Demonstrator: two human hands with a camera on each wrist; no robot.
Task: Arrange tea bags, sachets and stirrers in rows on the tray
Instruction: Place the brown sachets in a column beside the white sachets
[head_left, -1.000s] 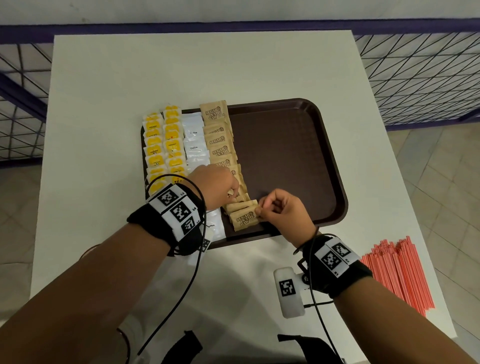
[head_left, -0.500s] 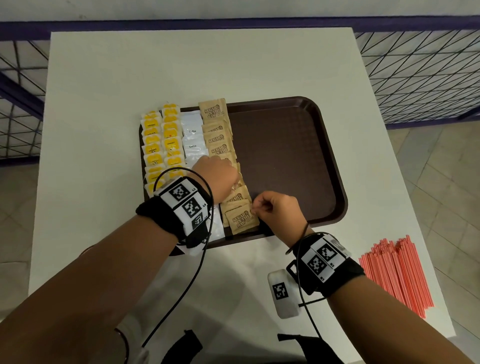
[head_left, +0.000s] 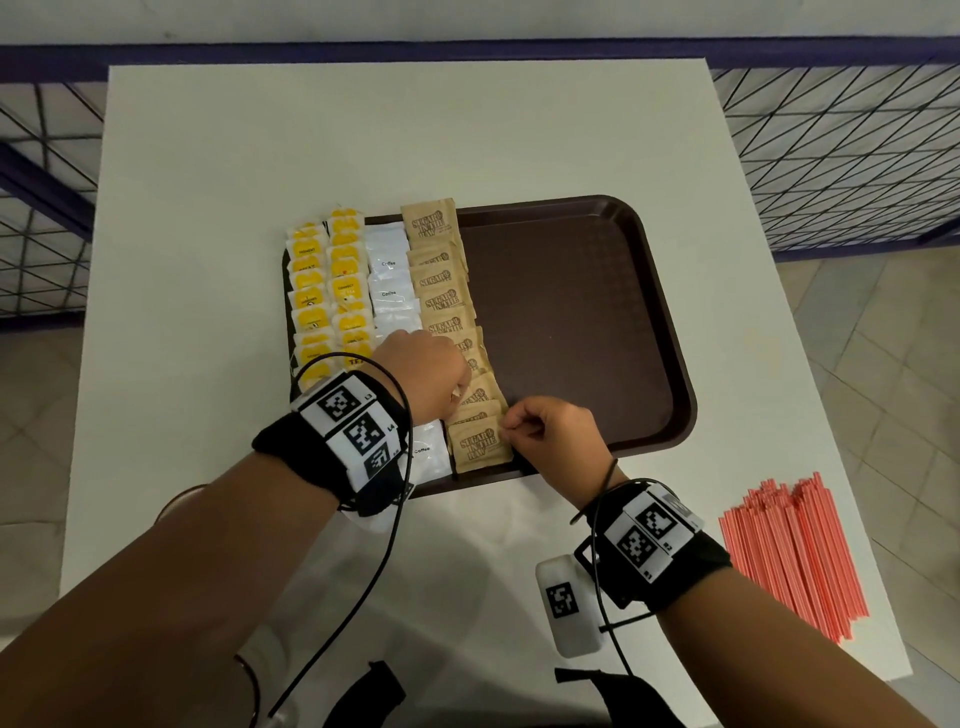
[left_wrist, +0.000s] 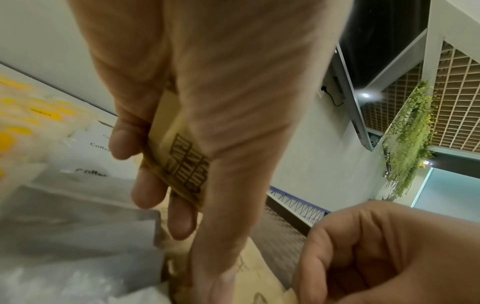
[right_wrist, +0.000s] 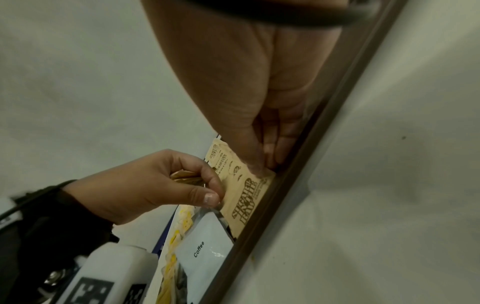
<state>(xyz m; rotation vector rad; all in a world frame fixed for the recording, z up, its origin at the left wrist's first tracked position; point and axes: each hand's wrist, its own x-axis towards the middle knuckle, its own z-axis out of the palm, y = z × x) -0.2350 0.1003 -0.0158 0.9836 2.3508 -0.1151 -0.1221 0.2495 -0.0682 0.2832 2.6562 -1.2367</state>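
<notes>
Left hand (head_left: 423, 376) gripping a small stack of brown paper sugar sachets (left_wrist: 179, 162) over the brown row; right hand (head_left: 550, 434) pinching the nearest brown sachet (head_left: 478, 444) at the dark brown plastic tray's (head_left: 670, 332) near rim. Risk of nudging the overlapped row askew, or dropping spares onto it.

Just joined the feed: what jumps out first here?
The brown tray with its left half filled by neat rows: yellow tea bags, white coffee sachets, brown sugar sachets. Both hands meet at the sugar row's near end, the left hand gripping spare sugar sachets. Red stirrers wait on the table, right.
</notes>
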